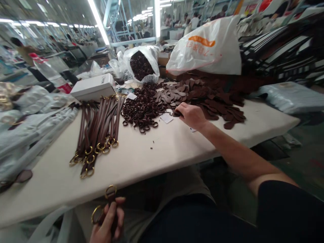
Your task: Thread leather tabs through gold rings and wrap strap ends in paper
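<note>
Below the table's front edge, my left hand [109, 221] is closed round a dark brown leather strap [112, 199] with gold rings at its ends. My right hand [192, 115] reaches over the table, its fingers closed on a small dark brown leather piece [177, 114]. Beside it lie a heap of flat brown leather cut-outs [172, 93] and a white paper slip [166, 118]. Left of these is a pile of small dark leather loops [141, 108]. Finished-looking brown straps with gold rings [97, 130] lie in a bundle farther left.
A white box [93, 87] and an open plastic bag of loops [142, 64] stand at the back. A large white bag [206, 47] lies behind the cut-outs. Wrapped pieces [37, 125] cover the left side; a plastic-wrapped packet [291, 97] sits at the right.
</note>
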### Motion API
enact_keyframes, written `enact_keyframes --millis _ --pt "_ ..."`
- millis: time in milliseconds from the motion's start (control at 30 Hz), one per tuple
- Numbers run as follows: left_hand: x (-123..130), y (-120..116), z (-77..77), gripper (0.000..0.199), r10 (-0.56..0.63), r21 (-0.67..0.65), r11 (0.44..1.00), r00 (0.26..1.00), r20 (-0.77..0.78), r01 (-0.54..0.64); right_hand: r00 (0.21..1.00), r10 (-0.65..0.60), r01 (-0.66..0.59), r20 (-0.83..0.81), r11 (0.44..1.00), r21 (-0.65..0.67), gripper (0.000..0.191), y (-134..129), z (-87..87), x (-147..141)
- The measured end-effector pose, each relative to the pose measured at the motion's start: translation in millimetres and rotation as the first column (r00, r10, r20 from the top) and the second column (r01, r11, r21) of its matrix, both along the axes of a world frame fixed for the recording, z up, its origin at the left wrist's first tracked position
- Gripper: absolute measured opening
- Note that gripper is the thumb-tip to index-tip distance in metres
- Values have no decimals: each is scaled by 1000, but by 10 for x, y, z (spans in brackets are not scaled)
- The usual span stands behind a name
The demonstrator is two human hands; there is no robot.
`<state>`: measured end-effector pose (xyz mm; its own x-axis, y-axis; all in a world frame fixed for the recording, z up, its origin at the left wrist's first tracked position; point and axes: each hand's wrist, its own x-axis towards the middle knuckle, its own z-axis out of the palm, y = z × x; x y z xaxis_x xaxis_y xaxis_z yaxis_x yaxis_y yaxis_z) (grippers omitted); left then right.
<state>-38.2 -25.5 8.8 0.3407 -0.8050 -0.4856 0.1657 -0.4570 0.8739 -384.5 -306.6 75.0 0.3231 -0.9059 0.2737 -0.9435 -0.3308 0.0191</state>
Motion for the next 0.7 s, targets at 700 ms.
enact_keyframes --millis 700 --pt "-101 -283 25 44 87 -156 980 968 -234 -126 847 223 -333 482 930 155 30 825 -422 1069"
